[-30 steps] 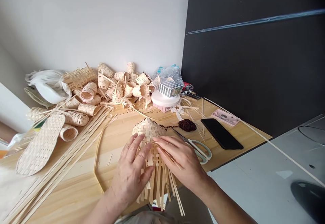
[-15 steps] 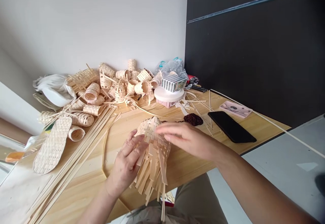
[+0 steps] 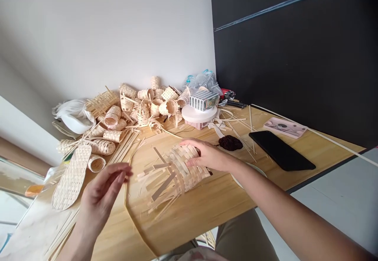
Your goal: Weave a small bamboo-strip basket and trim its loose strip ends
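Note:
A half-woven bamboo basket point(image 3: 174, 170) lies on its side on the wooden table point(image 3: 224, 198), loose strip ends fanning toward the left. My right hand point(image 3: 203, 154) rests on the basket's woven end, fingers curled over its rim. My left hand point(image 3: 102, 192) hovers left of the loose strips, fingers apart and holding nothing.
A heap of small woven baskets point(image 3: 141, 107) fills the back of the table. A flat woven sole point(image 3: 72, 176) and long bamboo strips point(image 3: 124, 150) lie at left. A black phone point(image 3: 280, 150), a dark cord ball point(image 3: 230, 142) and a white round stand point(image 3: 197, 115) sit at right.
The basket has been turned from strips hanging over the front edge to lying sideways, strips pointing left. My left hand has let go and drawn back left; the right hand now holds the woven end.

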